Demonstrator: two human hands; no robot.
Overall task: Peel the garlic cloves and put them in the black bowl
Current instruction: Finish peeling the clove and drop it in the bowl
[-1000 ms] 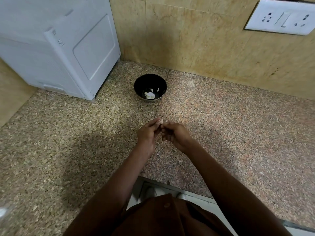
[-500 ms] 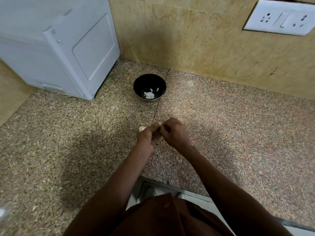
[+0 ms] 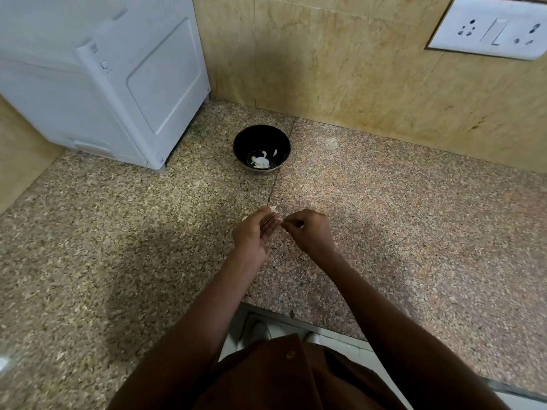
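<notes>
Looking down past the brown buttoned shirt [image 3: 296, 377] at the bottom of my view, I see both forearms reaching out over the speckled granite counter [image 3: 414, 232]. My left hand [image 3: 254, 232] has its fingers curled round a small pale garlic clove [image 3: 273, 209], whose tip pokes out above the fingertips. My right hand [image 3: 307, 232] sits just beside it, fingers bent and pinched together at the clove's edge; whether they hold a bit of skin I cannot tell. Further out, near the seam in the stone, stands the round black bowl [image 3: 261, 137], with a few white peeled garlic pieces [image 3: 261, 162] lying in its bottom. Left of the bowl stands a white boxy appliance [image 3: 103, 78]. Beyond, a white socket plate [image 3: 491, 28] is set in the tan wall [image 3: 340, 69].
</notes>
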